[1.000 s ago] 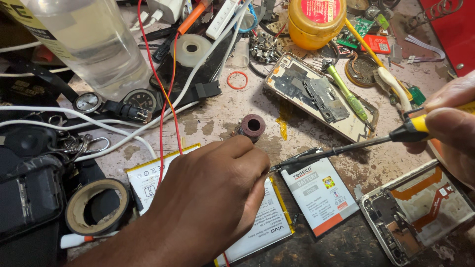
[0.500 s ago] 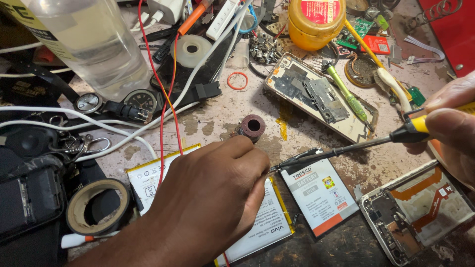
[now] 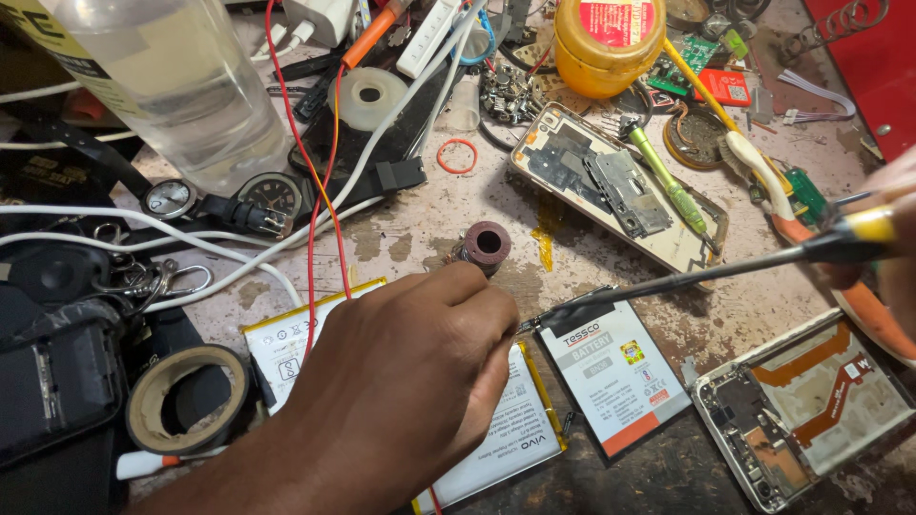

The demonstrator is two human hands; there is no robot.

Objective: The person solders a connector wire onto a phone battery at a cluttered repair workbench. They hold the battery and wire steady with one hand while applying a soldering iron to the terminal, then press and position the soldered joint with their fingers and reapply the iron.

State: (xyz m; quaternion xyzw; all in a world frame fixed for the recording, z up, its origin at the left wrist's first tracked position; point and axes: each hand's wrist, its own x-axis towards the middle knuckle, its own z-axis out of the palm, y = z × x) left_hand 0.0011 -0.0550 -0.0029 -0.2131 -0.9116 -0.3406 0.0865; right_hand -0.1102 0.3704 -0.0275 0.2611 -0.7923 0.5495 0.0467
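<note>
Left hand [image 3: 410, 381]: fingers curled together, knuckles up, resting over a white battery [image 3: 477, 429] on the workbench [image 3: 763, 286]; whether it pinches anything cannot be told.

Right hand [image 3: 892, 238]: clamped on a screwdriver [image 3: 687, 277] (yellow-and-black handle), tip meeting the left fingertips beside a second battery [image 3: 615, 372].

Nearby: maroon ring [image 3: 485, 245], two opened phones [image 3: 620, 186] [image 3: 811, 401], tape roll [image 3: 186, 396].

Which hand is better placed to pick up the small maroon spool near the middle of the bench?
Left. The left hand has its fingertips right beside the maroon spool, and no tool shows in it. The right hand sits at the far edge, gripping a screwdriver.
</note>
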